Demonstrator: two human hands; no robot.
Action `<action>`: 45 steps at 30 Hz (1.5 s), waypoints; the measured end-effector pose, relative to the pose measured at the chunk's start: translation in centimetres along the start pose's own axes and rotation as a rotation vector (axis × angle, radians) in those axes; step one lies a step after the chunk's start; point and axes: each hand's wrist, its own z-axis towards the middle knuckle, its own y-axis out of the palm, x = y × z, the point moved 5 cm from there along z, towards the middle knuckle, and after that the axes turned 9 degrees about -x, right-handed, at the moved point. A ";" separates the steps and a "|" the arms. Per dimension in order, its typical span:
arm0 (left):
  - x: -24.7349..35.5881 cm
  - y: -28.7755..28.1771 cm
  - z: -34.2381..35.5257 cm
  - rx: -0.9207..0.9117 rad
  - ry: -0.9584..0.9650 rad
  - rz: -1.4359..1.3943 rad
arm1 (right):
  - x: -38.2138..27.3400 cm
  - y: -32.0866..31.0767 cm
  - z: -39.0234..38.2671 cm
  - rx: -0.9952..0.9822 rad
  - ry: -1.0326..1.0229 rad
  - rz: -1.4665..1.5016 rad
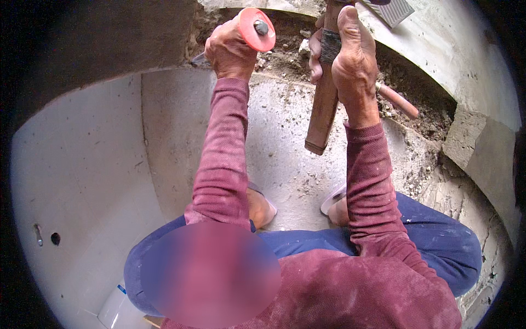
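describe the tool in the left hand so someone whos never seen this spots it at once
A strip of dirt and rubble curves across the upper part of the view. Near its left end, the left hand clutches the tool. Its round orange-red disc with a grey end at the centre sets it apart from the long wooden handle in the right hand.

We see a smooth, shiny orange guard (250,35) that looks like plastic, and the tool end (261,27) in its middle looks like dull metal. The handle (323,112) is wood, worn and matt, and the dark wrap (330,46) around it looks like tape. On the far side, the dirt (285,57) is rough and crumbly. We see dusty cloth sleeves (372,181) and cloth trousers (438,236). The left wall (82,153) looks smooth, but the floor (290,159) looks gritty.
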 end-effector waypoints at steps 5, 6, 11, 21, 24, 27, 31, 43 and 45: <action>-1.0 -0.2 0.4 0.072 -0.029 -0.003 | 0.8 -0.2 0.2 -0.049 -0.031 -0.037; -0.9 -0.2 0.7 0.067 -0.047 -0.008 | 0.8 -0.3 0.4 -0.039 -0.025 -0.019; -0.6 -1.6 1.3 0.136 -0.126 -0.166 | 0.5 0.0 0.5 0.006 -0.003 -0.017; -1.8 -1.2 1.4 0.170 -0.112 -0.177 | 1.4 0.9 0.4 0.031 -0.051 0.213; -1.6 -1.4 1.7 0.184 -0.114 -0.196 | 1.5 0.8 0.2 0.127 -0.131 0.360; -2.4 -1.5 1.8 0.192 -0.134 -0.269 | 2.7 1.4 0.2 -0.119 0.270 -0.089; -3.2 -1.5 1.4 0.199 -0.161 -0.278 | 2.6 2.3 -0.2 -0.280 0.145 -0.175; -1.3 0.1 1.6 0.083 -0.091 -0.146 | 1.0 -1.9 3.7 0.021 0.143 0.143; -1.4 0.1 1.6 0.097 -0.115 -0.156 | 2.3 -2.4 3.4 -0.022 0.143 0.085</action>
